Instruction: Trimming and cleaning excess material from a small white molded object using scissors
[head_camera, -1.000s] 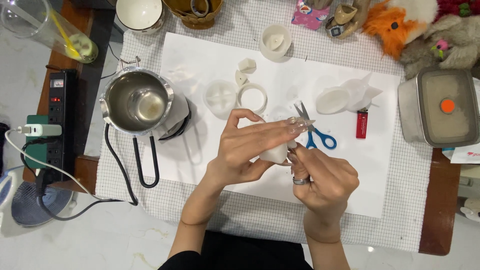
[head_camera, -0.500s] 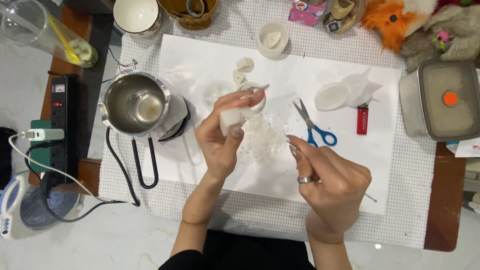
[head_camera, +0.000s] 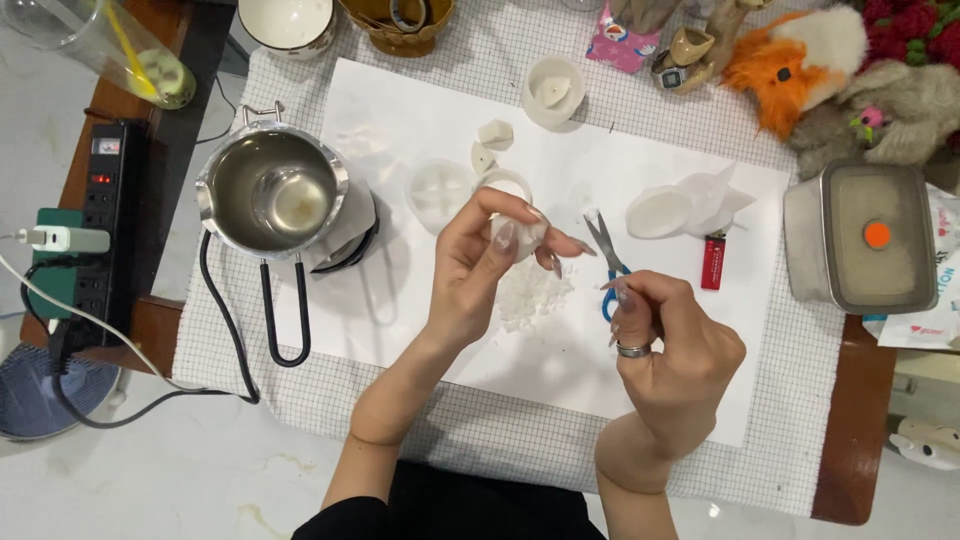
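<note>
My left hand (head_camera: 478, 262) is raised over the white paper sheet (head_camera: 400, 330) and grips a small white wax piece (head_camera: 512, 233) between thumb and fingertips. A heap of white wax crumbs (head_camera: 532, 292) lies on the paper just under it. My right hand (head_camera: 672, 350), with a ring on one finger, hovers to the right, apart from the left hand. Its fingers are pinched together beside the blue-handled scissors (head_camera: 603, 250). I see nothing between those fingers.
A steel melting pot (head_camera: 272, 190) with a black cord stands at the left, next to a power strip (head_camera: 95, 215). White moulds (head_camera: 662, 210), a red lighter (head_camera: 712, 262), a small white cup (head_camera: 552, 90), a lidded metal box (head_camera: 868, 240) and plush toys (head_camera: 800, 60) surround the paper.
My hands have separated: the left lifted the white piece away up and left, then eased back toward the middle. The right hand drew back to the right, near the scissors.
</note>
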